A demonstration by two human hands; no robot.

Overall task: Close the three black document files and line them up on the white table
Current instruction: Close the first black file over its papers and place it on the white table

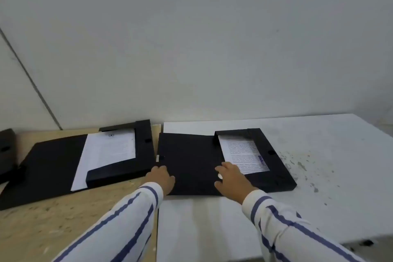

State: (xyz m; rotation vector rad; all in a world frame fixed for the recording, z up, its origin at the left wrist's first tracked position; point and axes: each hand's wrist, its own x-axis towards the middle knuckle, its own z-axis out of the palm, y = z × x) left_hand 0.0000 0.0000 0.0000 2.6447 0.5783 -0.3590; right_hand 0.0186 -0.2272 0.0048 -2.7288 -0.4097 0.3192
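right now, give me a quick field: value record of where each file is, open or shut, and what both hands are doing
file on white table: open file lying flat on the white table, printed paper showing in its tray
file on wooden surface: second open file on the wooden surface, paper showing
third file: dark object at far left edge, mostly cut off, state unclear
left hand: left hand on left edge of the open cover
right hand: right hand resting on the cover beside the paper
files closed: none visibly
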